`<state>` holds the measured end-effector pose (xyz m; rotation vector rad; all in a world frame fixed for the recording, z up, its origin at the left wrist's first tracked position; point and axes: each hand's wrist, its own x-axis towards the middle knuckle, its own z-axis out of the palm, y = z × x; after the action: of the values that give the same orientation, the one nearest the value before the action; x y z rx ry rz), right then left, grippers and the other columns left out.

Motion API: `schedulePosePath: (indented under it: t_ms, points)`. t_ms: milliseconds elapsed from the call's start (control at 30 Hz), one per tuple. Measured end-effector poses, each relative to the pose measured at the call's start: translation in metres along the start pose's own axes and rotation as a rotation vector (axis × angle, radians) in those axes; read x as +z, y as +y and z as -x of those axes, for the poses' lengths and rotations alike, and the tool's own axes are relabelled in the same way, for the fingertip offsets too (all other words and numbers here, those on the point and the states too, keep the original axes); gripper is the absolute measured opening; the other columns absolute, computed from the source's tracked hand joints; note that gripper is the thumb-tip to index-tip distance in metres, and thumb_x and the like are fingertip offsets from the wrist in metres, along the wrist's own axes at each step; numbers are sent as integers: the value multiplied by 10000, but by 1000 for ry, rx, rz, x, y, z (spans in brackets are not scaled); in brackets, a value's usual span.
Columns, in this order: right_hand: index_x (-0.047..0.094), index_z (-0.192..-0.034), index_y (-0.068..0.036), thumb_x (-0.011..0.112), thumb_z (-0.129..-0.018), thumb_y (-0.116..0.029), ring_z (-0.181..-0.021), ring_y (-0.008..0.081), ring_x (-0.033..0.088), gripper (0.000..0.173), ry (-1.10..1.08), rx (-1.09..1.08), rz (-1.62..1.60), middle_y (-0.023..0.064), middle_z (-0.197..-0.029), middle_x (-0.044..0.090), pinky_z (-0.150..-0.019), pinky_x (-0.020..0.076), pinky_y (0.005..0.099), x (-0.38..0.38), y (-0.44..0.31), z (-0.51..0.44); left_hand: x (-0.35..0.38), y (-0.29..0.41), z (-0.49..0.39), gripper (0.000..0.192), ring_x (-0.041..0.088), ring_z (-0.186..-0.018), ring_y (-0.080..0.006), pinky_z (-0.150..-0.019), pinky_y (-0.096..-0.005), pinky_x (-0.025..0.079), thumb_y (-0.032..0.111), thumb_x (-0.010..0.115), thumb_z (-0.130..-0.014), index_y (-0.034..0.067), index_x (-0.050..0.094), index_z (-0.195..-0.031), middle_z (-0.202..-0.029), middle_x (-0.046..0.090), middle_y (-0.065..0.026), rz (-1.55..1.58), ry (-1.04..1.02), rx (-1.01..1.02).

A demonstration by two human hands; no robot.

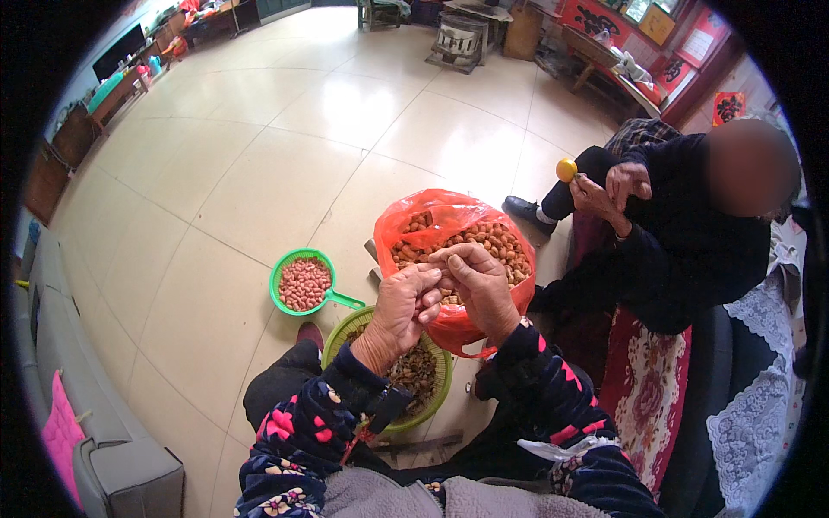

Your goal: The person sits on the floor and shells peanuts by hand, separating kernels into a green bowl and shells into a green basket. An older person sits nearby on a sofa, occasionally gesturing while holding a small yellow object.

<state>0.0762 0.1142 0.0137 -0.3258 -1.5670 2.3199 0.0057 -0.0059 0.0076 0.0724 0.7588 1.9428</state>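
Observation:
My left hand [400, 311] and my right hand [480, 285] meet over a red plastic bag [447, 327], fingertips pinched together. What looks like a peanut is between them, mostly hidden by the fingers. Unshelled peanuts [499, 246] fill the bag, whose mouth is spread wide. Below my left wrist, a yellow-green plastic basket [443, 388] holds broken peanut shells [418, 379]; my forearm covers part of it. Left of the bag, a green handled strainer [274, 285] on the floor contains pink peanut kernels [303, 283].
At right sits a person [686, 259] holding an orange fruit [566, 170], one shoe [528, 213] close to the bag. A grey sofa [133, 466] stands at left. Farther off are a stove [458, 42] and a wooden bench [589, 48] on the tiled floor [214, 162].

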Motion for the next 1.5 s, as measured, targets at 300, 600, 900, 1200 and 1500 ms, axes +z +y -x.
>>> schedulePosePath:
  t_ms: [300,600,900,1200,1500]
  points:
    - [552,-889,-16,537,-739,6,-929,316,565,152,-208,-807,1014,128,-933,588,-823,449,362,3,-1,-3,-4,-4,-4,193,556,-686,-57,-612,-164,484,77,462,-867,22,519,-1042,-891,589,-28,71,78,27]
    - [568,-962,11,507,-823,56,-869,147,577,158,-118,-428,522,85,-937,604,-771,469,266,2,-4,1,-7,4,-1,151,519,-613,-27,-523,-118,443,106,510,-865,32,543,-992,-848,580,-18,-11,22,-31]
    - [614,-908,-13,565,-773,15,-786,108,572,146,-529,34,731,43,-817,618,-700,457,246,-6,-31,6,-28,33,11,198,357,-454,-24,-342,-135,297,201,504,-888,4,506,-880,-695,472,-10,3,153,38]
    - [593,-718,-87,599,-674,-176,-765,267,562,99,-450,-404,1540,87,-749,560,-665,448,362,-11,42,-20,-24,31,15,150,322,-430,-21,-337,-148,259,136,476,-886,-3,510,-931,-657,463,-2,-57,112,9]
    - [590,-1016,-180,549,-728,-256,-831,205,521,301,-312,-364,1848,54,-838,542,-735,390,335,-2,46,-18,-16,26,13,144,353,-418,-20,-334,-148,279,145,499,-877,11,528,-921,-653,500,-5,-96,92,-41]
